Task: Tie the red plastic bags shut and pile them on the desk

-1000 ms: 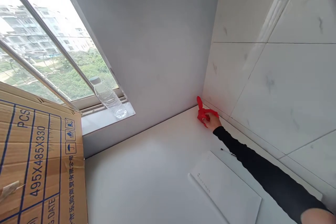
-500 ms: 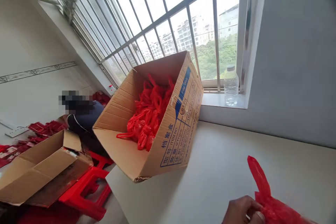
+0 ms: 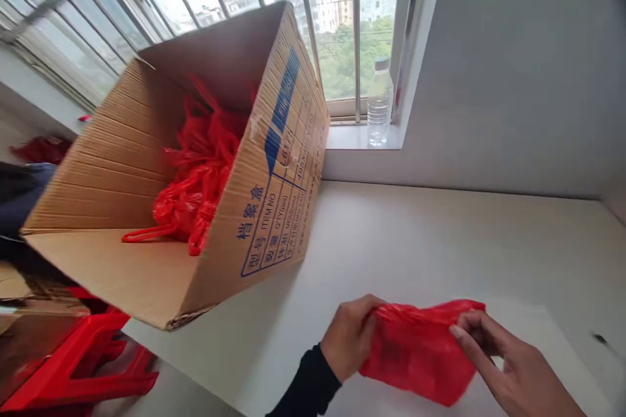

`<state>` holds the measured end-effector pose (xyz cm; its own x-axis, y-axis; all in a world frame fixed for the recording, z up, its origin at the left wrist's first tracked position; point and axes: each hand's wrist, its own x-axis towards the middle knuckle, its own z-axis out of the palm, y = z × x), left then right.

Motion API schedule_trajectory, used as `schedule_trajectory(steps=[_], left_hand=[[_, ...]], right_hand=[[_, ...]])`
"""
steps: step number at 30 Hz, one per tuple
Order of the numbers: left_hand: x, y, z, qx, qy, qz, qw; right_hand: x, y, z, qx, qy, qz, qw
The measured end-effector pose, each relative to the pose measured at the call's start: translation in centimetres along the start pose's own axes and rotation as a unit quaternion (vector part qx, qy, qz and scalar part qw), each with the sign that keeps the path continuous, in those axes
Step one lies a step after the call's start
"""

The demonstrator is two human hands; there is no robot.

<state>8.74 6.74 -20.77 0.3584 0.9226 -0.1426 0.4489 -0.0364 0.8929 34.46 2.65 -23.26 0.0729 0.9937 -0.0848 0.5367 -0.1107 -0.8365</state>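
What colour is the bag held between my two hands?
Red; the bag shows best in the head view.

Workroom, carton [image 3: 278, 208] of red bags [image 3: 195, 189], table [image 3: 440, 241]

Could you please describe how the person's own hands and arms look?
The left hand is ungloved, with a close-fitting black sleeve reaching the wrist. The right hand is also ungloved; no sleeve shows on the part in view.

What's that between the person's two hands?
A red plastic bag, spread between the left hand, which grips one end, and the right hand, which pinches the other. The head camera's view shows this.
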Motion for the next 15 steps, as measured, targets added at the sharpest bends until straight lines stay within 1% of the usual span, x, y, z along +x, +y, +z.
schedule_trajectory(steps=[2, 4, 5, 7, 9, 11, 13, 15], left_hand=[[0.7, -1.3, -1.2, 0.002, 0.016, -0.004, 1.0], [1.4, -2.2, -1.2, 0.014, 0.035, -0.001, 0.999], [1.5, -2.3, -0.8, 0.023, 0.043, 0.01, 0.999], [1.6, -1.9, 0.6, 0.047, 0.051, 0.046, 0.997], [1.7, -1.3, 2.1, 0.076, 0.061, 0.083, 0.992], [2.0, -1.1, 2.8, 0.099, 0.084, 0.107, 0.986], [2.3, -1.5, 2.4, 0.111, 0.115, 0.116, 0.98], [2.4, -2.1, 1.1, 0.109, 0.154, 0.108, 0.976]], right_hand=[[-0.1, 0.6, -1.5, -0.033, 0.008, 0.035, 0.999], [-0.3, 0.9, -1.8, -0.054, 0.019, 0.04, 0.998], [-0.4, 0.8, -1.5, -0.059, 0.028, 0.027, 0.998], [-0.3, 0.1, -0.4, -0.062, 0.032, -0.012, 0.998], [0.1, -0.9, 0.9, -0.059, 0.015, -0.039, 0.997], [0.5, -1.6, 1.5, -0.055, -0.007, -0.048, 0.997], [0.7, -1.6, 1.1, -0.046, -0.001, -0.033, 0.998], [0.7, -1.0, 0.0, -0.031, 0.032, 0.002, 0.999]])
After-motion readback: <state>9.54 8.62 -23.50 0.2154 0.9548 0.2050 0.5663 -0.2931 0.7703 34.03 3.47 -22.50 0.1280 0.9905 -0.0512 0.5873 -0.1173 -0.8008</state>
